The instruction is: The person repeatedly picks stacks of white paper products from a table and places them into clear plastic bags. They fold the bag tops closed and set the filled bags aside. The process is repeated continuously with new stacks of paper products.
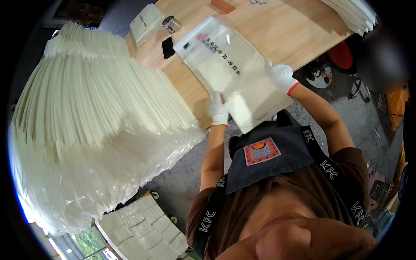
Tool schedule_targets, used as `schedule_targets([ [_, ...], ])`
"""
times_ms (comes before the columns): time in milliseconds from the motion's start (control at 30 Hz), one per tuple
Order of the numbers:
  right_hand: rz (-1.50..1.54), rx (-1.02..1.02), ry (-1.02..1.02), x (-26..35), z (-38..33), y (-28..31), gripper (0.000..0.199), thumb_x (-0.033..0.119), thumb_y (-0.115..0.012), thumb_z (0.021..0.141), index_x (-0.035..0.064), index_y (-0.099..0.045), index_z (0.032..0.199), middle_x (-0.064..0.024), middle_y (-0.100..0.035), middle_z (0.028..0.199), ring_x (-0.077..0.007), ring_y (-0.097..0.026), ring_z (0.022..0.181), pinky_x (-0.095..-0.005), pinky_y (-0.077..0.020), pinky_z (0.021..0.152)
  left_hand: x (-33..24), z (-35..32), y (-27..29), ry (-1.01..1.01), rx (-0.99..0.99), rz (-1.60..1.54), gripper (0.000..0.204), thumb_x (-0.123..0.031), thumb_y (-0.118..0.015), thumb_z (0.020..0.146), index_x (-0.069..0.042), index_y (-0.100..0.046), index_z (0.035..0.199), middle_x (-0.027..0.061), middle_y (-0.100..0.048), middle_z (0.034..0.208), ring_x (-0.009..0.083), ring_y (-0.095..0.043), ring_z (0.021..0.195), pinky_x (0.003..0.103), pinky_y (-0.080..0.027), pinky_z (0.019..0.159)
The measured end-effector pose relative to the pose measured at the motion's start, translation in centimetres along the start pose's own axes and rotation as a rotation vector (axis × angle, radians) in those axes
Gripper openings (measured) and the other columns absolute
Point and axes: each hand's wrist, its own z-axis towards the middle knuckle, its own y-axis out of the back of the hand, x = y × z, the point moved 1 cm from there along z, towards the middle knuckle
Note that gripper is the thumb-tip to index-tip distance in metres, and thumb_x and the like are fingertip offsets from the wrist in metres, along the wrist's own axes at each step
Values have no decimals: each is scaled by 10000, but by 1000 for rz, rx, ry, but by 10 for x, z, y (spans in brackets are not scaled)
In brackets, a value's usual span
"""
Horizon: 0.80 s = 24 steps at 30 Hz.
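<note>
A clear plastic bag (pixel 219 45) printed with dark characters lies slantwise on the wooden table, around or over a stack of white sheets (pixel 255 104). The sheets' near end juts past the table edge, close to my apron. My left hand (pixel 217 109), in a white glove with a red cuff, is closed at the left edge of the bag and sheets. On the opposite edge, my right hand (pixel 282 77), gloved the same way, has its fingers curled at the bag. Its fingertips are partly hidden, so the exact grip there is hard to make out.
A tall mass of plastic-wrapped white sheets (pixel 95 95) stands at the left. On the table are a black phone (pixel 167 47), a metal cup (pixel 171 24), a packed white stack (pixel 146 24) and a brown block (pixel 222 6). More sheets (pixel 353 13) lie at the far right.
</note>
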Motion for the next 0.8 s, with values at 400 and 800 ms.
schedule_targets([
  [400, 138, 622, 118, -1, -151, 45, 331, 328, -498, 860, 44, -648, 941, -98, -670, 740, -282, -672, 664, -433, -514, 525, -41, -120, 104, 129, 264, -284, 132, -16, -608, 683, -88, -519, 748, 79, -527, 752, 289, -547, 618, 389, -444, 541],
  [800, 85, 581, 118, -40, -124, 18, 289, 227, -438, 859, 27, -645, 827, -217, -650, 835, -341, -656, 769, -474, -511, 651, 31, -152, 31, -57, 242, -618, 356, 68, -568, 703, -73, -512, 1025, 91, -560, 1021, 204, -576, 855, 271, -472, 722],
])
